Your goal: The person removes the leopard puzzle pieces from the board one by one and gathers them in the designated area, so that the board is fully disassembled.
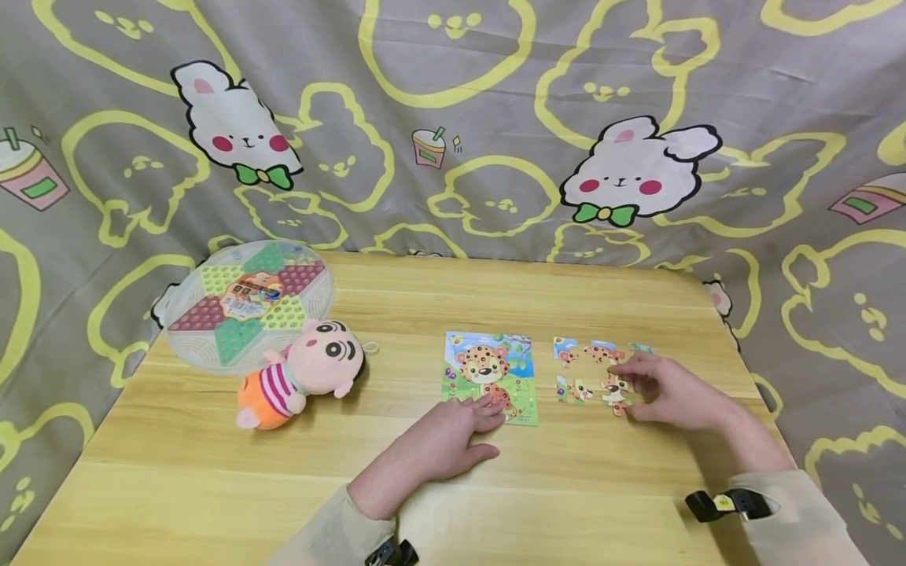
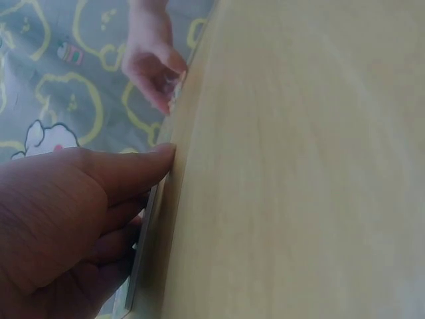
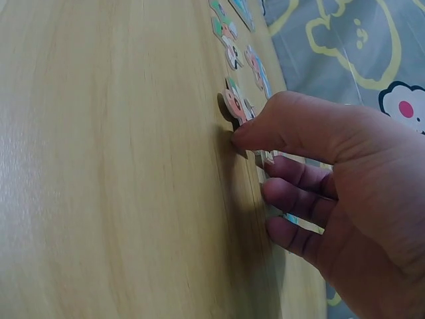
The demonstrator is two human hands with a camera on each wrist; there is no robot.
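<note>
A leopard picture board [image 1: 488, 362] lies flat near the middle of the table, and my left hand [image 1: 449, 440] rests its fingers on the lower part. In the left wrist view that hand's thumb [image 2: 156, 163] lies along the table beside the board's edge. To the right are several loose jigsaw pieces [image 1: 565, 348] with parts of a leopard picture. My right hand [image 1: 668, 389] pinches one jigsaw piece [image 1: 616, 387] between thumb and fingers. This piece [image 3: 236, 105] looks slightly raised at one edge, with a shadow under it; my fingers hide part of it.
On the left lies a plush doll [image 1: 311, 373] with a striped top and orange bottom. It touches or overlaps a round star-patterned board game [image 1: 248, 306] at the table's back left. A patterned cloth [image 1: 495, 118] hangs behind the wooden table [image 1: 566, 503].
</note>
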